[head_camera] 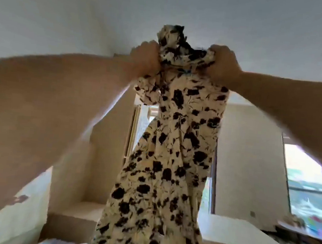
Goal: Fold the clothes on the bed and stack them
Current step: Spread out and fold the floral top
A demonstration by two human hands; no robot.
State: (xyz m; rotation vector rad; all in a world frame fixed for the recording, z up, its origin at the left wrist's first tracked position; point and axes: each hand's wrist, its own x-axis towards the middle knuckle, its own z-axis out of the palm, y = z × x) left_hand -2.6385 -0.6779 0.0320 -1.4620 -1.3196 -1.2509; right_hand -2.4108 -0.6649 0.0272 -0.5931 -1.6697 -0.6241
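Left hand (146, 57), upper centre-left: fingers curled tight, clamped on bunched top of patterned dress (170, 151). Dress hangs full length down frame centre, held high, probably so fabric drops straight before folding. Right hand (224, 65), upper centre-right: fingers clenched on same bunch. Window (309, 181), lower right.

one patterned dress (172, 142), two hands (146, 57), one window (309, 183)
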